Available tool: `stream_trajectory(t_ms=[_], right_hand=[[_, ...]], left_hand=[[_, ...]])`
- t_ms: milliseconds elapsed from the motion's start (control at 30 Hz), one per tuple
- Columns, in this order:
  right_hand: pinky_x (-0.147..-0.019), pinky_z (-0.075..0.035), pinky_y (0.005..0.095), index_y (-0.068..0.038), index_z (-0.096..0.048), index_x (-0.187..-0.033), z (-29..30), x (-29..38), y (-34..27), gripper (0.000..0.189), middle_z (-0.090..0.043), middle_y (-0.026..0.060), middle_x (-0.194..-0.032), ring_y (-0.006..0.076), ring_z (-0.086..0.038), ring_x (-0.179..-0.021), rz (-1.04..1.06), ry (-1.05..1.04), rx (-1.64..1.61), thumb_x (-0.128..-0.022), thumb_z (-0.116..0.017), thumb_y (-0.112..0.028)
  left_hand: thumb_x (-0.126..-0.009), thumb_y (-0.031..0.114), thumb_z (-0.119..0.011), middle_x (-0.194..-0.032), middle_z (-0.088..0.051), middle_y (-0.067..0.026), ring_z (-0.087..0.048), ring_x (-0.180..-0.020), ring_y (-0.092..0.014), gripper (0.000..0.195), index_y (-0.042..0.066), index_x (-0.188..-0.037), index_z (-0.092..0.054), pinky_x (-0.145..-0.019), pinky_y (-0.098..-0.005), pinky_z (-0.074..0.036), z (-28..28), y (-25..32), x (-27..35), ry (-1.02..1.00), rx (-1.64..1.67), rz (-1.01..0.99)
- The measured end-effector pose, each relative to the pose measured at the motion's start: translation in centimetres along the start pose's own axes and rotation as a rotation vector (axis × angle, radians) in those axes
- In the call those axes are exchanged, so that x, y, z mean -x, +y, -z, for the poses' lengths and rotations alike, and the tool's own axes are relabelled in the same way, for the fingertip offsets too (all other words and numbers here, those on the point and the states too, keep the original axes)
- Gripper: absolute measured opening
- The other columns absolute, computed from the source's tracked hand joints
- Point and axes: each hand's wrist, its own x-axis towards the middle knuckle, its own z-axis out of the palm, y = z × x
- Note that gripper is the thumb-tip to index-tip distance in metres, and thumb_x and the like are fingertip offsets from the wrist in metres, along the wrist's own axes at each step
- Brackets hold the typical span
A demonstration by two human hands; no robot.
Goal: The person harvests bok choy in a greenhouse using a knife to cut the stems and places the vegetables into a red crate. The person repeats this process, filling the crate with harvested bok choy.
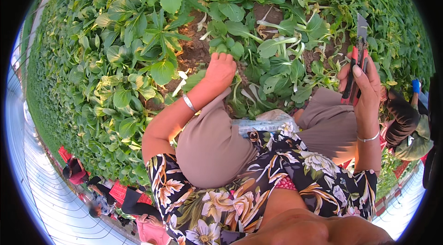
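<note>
My left hand (221, 70), with a bracelet at its wrist, is curled at a small leafy green (225, 46) low in the plant row, its fingertips among the leaves. Raised at the right, my right hand (363, 79) grips a cutting tool (356, 68) with red and black handles. The tool's broad steel blade (362, 25) points away from me, apart from the plants. Pulled or cut greens with pale stems (282, 42) lie loose on the soil between my hands. My knees in brown trousers (214, 144) are bent on either side.
Dense bok choy-like plants (121, 55) spread at the left and ahead. Bare soil (195, 51) shows beside my left hand. A printed plastic bag (263, 124) lies between my legs. Another person (405, 120) crouches at right; several people and red crates (118, 192) are at lower left.
</note>
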Motion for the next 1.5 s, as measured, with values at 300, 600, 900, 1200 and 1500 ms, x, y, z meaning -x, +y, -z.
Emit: stream_trajectory(t_ms=[300, 600, 900, 1200, 1500], right_hand=[[-0.064, -0.051, 0.0248, 0.001, -0.054, -0.118, 0.2, 0.7, 0.1, 0.03, -0.067, 0.0108, -0.089, 0.0122, -0.063, -0.069, -0.033, -0.142, -0.058, -0.101, -0.058, -0.024], [-0.066, -0.051, 0.027, 0.002, -0.052, -0.127, 2.2, 2.4, -2.5, 0.036, -0.067, 0.0135, -0.091, 0.0149, -0.063, -0.07, -0.014, -0.146, -0.229, -0.101, -0.057, -0.022], [-0.064, -0.053, 0.0269, 0.0, -0.051, -0.129, 3.8, 1.5, -3.9, 0.036, -0.067, 0.0132, -0.094, 0.0145, -0.065, -0.071, -0.079, -0.14, -0.346, -0.102, -0.056, -0.023], [-0.065, -0.052, 0.0268, 0.001, -0.05, -0.128, 4.1, 1.5, -3.1, 0.036, -0.067, 0.0128, -0.093, 0.0142, -0.064, -0.071, -0.092, -0.141, -0.347, -0.102, -0.056, -0.023], [-0.065, -0.051, 0.0256, 0.001, -0.051, -0.128, 3.6, 2.3, -2.9, 0.04, -0.068, 0.0132, -0.091, 0.014, -0.062, -0.069, -0.081, -0.114, -0.275, -0.1, -0.059, -0.025]], left_hand=[[-0.084, 0.007, -0.06, -0.107, -0.07, -0.0232, -0.073, -0.089, -0.037, 0.023, 0.001, -0.106, -0.058, -0.073, -0.0485, -0.059, -4.3, -6.6, -7.1, -0.116, 0.201, 0.197], [-0.081, 0.009, -0.061, -0.084, -0.071, -0.0167, -0.072, -0.077, -0.035, 0.014, 0.005, -0.094, -0.065, -0.066, -0.0441, -0.058, 1.7, -0.8, -8.7, -0.124, 0.065, -0.031], [-0.084, 0.016, -0.062, -0.131, -0.056, -0.0133, -0.043, -0.137, -0.035, 0.021, 0.007, -0.1, -0.074, -0.109, -0.0695, -0.033, 2.7, -2.6, -25.8, 0.043, -0.254, -0.268], [-0.086, 0.018, -0.065, -0.116, -0.066, -0.0198, -0.069, -0.098, -0.033, 0.048, -0.003, -0.129, -0.055, -0.077, -0.0442, -0.058, -2.6, -6.0, -26.9, 0.058, -0.116, 0.271], [-0.085, 0.011, -0.059, -0.091, -0.074, -0.0226, -0.074, -0.085, -0.038, 0.023, -0.002, -0.104, -0.062, -0.072, -0.0473, -0.059, -1.6, -3.4, -23.3, -0.002, 0.179, 0.272]])
